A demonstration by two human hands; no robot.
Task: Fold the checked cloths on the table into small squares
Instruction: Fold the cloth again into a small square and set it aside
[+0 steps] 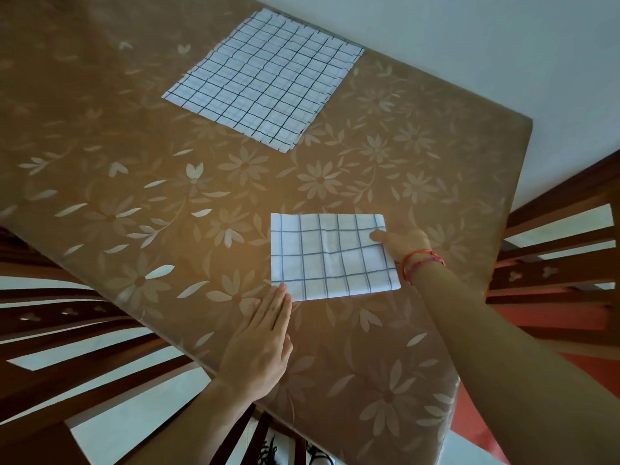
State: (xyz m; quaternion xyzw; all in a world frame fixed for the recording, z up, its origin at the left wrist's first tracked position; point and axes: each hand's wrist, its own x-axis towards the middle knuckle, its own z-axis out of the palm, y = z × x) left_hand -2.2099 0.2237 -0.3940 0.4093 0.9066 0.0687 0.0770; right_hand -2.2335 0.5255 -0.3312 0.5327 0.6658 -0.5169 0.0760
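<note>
Floral table (134,162): your R hand (402,245) pinches folded cloth (328,260), L hand (265,340) flat at its corner; spread cloth (265,78) beyond, nr far edge.

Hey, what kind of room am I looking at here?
Probably a home dining room: a floral tablecloth, wooden chairs beside it, a white wall behind.

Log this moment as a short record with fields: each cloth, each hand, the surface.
near cloth: white blue-checked folded cloth, a small rectangle lying flat
far cloth: white black-checked larger cloth, spread flat near the far table edge
left hand: flat, fingers straight, fingertips at the near cloth's near-left corner
right hand: pinches the near cloth's right edge, thumb on top
wrist: red string bracelets on the right wrist
surface: brown floral tablecloth
</note>
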